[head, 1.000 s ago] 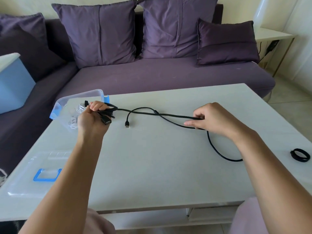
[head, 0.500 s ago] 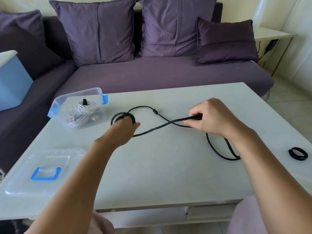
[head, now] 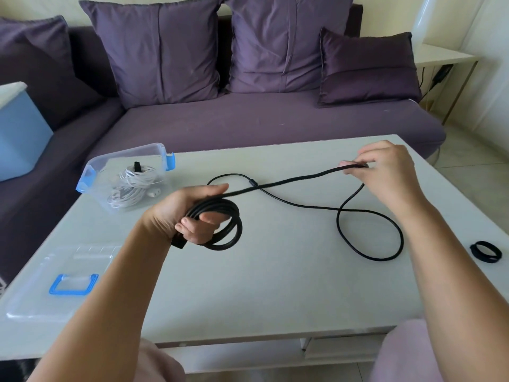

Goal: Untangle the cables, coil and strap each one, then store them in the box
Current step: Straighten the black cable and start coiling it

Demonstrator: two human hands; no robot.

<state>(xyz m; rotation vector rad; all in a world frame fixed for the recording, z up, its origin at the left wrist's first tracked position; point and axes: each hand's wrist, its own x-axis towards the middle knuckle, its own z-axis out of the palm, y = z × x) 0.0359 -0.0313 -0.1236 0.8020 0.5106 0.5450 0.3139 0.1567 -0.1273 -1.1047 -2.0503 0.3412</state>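
Right, left to right. Clear lid (head: 41, 296) with a blue handle lies flat at the 8 o'clock corner of the white table (head: 275, 285). Clear storage box (head: 95, 168) sits at 10 o'clock, open, with a coiled white cable (head: 132, 186) inside and a black strap (head: 137, 166) round it. Left hand (head: 190, 213), just off centre toward 9 o'clock, has its fingers curled round several coiled turns of the black cable (head: 234, 232). A plug end pokes out below the wrist. One strand runs taut from there to 2 o'clock, where the right hand (head: 391, 172) pinches it above the table. Hands are well apart. The rest of the cable lies slack, crossing itself, with a loose loop at 4 o'clock. Spare strap loop (head: 486, 252) lies at the 3 o'clock edge.
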